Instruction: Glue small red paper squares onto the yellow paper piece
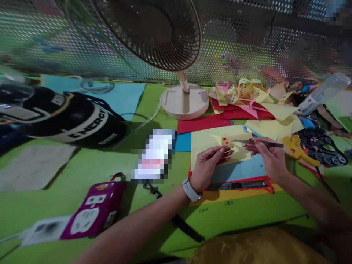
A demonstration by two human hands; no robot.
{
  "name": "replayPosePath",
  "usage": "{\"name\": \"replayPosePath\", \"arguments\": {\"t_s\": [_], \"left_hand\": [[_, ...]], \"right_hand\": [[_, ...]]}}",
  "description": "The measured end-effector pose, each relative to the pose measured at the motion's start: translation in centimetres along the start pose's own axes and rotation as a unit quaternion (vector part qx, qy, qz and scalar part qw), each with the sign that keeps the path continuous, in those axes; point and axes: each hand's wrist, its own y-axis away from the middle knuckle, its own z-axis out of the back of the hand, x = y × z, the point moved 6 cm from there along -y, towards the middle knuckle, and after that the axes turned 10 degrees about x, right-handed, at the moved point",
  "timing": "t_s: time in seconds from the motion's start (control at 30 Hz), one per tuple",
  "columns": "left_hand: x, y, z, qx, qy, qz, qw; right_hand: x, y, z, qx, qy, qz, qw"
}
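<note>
My left hand pinches a small folded piece of pale yellow paper with red squares on it. In my right hand is a pair of dark tweezers, held like a pen and pointing left. The tip of the tweezers touches or nearly touches a red square on the folded paper. Both hands are above a pile of coloured sheets, with a pale yellow sheet on a light blue sheet. A utility knife with an orange-red edge lies just below my hands.
A fan stands at the back. Dotted yellow paper pieces and scraps are heaped beside it. A yellow glue gun and a clear bottle lie right. Leftward are a phone, a purple power bank and a black bottle.
</note>
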Motion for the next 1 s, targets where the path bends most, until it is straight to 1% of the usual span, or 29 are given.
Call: {"name": "replayPosePath", "arguments": {"t_s": [0.37, 0.57, 0.83, 1.0], "left_hand": [[0.0, 0.1, -0.1, -0.003, -0.001, 0.003, 1.0], [0.0, 0.1, 0.0, -0.007, -0.015, 0.006, 1.0], [0.0, 0.1, 0.1, -0.007, -0.017, 0.008, 1.0], [0.0, 0.1, 0.1, -0.016, -0.014, 0.015, 1.0]], "right_hand": [[-0.1, 0.2, -0.1, -0.007, 0.01, 0.003, 1.0], [-0.5, 0.4, 0.0, -0.019, 0.029, -0.007, 0.999], [0.7, 0.7, -0.3, -0.006, 0.081, 0.019, 0.997], [0.9, 0.9, -0.3, 0.006, 0.103, 0.027, 0.994]]}}
